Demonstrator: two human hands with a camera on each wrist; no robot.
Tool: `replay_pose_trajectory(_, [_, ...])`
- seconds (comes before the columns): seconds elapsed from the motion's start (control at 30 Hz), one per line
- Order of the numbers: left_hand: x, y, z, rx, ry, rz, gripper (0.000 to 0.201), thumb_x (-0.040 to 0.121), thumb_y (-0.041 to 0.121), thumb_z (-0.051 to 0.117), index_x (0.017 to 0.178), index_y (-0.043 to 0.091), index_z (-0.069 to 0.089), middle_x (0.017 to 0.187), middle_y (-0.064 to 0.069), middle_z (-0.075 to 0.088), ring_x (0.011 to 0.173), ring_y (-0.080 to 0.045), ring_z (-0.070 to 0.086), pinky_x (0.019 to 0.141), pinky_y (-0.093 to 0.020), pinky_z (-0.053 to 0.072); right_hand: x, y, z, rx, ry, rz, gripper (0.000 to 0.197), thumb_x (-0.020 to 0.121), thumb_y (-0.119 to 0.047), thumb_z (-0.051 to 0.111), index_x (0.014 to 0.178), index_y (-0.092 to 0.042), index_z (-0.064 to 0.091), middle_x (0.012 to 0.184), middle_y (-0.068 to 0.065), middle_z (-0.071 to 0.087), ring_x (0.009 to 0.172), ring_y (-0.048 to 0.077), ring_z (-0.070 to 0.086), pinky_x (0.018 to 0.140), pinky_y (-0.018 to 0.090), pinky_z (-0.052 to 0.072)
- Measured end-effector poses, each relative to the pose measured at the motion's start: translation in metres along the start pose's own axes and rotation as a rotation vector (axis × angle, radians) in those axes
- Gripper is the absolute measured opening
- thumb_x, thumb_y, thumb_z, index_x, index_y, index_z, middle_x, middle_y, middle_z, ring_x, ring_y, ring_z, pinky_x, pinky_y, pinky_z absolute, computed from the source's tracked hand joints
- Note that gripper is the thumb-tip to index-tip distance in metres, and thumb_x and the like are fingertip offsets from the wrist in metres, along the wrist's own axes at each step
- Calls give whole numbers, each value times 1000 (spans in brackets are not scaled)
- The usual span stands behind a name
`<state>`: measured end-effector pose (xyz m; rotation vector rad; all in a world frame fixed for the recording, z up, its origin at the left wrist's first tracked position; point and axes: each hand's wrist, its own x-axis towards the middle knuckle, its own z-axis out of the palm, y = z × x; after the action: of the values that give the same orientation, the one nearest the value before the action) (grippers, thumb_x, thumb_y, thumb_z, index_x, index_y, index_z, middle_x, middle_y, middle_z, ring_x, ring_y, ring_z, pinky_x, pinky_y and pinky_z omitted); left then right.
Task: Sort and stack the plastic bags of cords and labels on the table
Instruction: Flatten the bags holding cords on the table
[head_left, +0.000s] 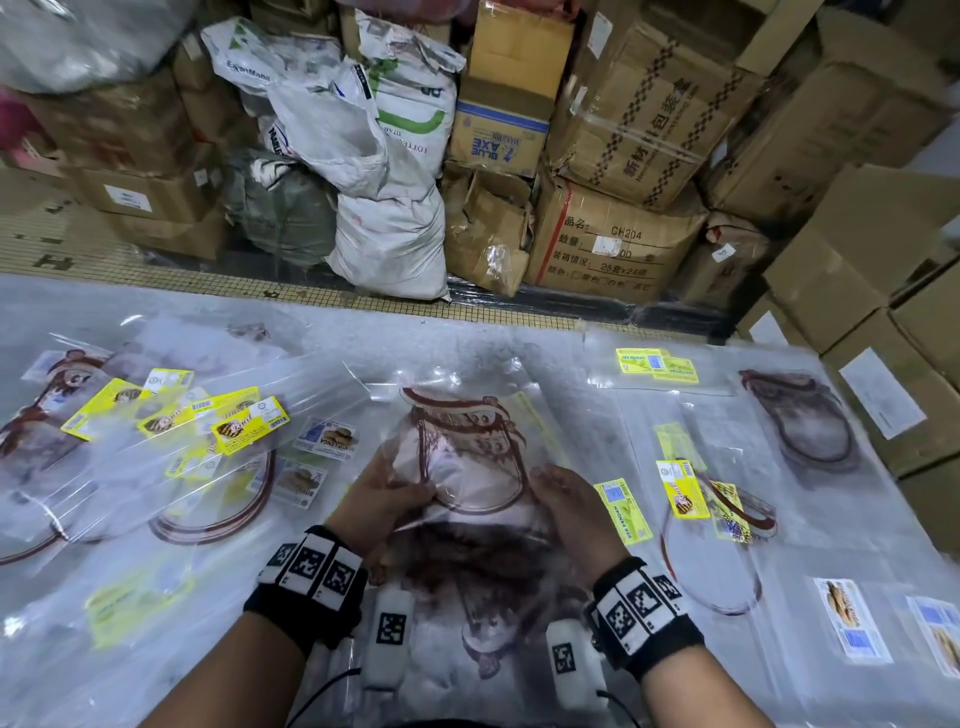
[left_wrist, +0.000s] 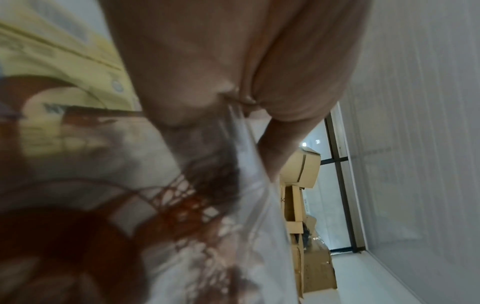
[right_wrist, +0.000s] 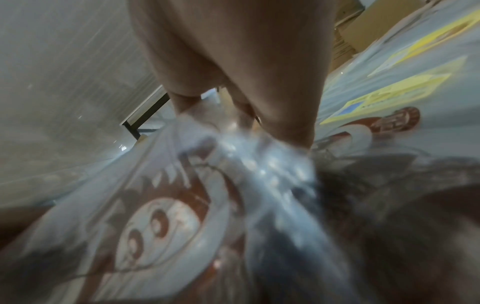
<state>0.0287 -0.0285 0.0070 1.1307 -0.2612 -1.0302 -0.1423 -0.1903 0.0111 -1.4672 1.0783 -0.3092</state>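
One printed bag (head_left: 462, 447), long axis twelve-to-six, pinched by left hand (head_left: 382, 493) at nine, right hand (head_left: 569, 501) at three.

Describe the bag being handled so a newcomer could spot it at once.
On the plastic-covered table, look at the centre near edge, between the left hand and right hand. The clear bag they pinch is raised off the pile, brown print, no yellow label.

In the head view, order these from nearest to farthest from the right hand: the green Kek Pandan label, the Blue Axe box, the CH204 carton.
Measured from the right hand:
1. Green Kek Pandan label, on the table just to its right.
2. CH204 carton, beyond the table's far edge.
3. Blue Axe box, higher in the stack behind.
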Motion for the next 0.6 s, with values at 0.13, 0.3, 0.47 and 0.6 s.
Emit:
replay_pose_trajectory(0.13, [3,8,4,-131,35,-89,50,81,-15,53,121,14,57,88,-15,72,59,-20,68,45,-24,53,6,-2,-2,51,-143,109,47,91,-51,64,116,-12,70,108,3,75,102,23,70,92,31,55])
replay_pose_trajectory(0.3, [6,-6,-9,148,168,-314,11,85,2,66,95,2,61,70,-12,66,55,-23,57,50,-28,44,14,14,1,-50,-159,99,30,82,-36,73,109,-23,73,104,-2,77,108,26,69,104,49,48])
replay_pose_trajectory(0.47, [1,-9,-14,223,206,-241,59,65,-11,67,119,8,55,75,-22,60,52,-25,55,51,-31,46,17,22,0,-158,-231,79,40,76,-43,68,110,-60,59,122,-14,68,117,17,62,108,43,44])
replay_pose_trajectory(0.6, [-2,-6,-6,70,157,-254,55,82,-20,49,121,17,56,66,-15,64,44,-23,59,39,-26,48,-2,-8,1,-207,-259,-2,39,100,-27,55,137,-38,47,123,-7,65,105,9,63,84,18,51])
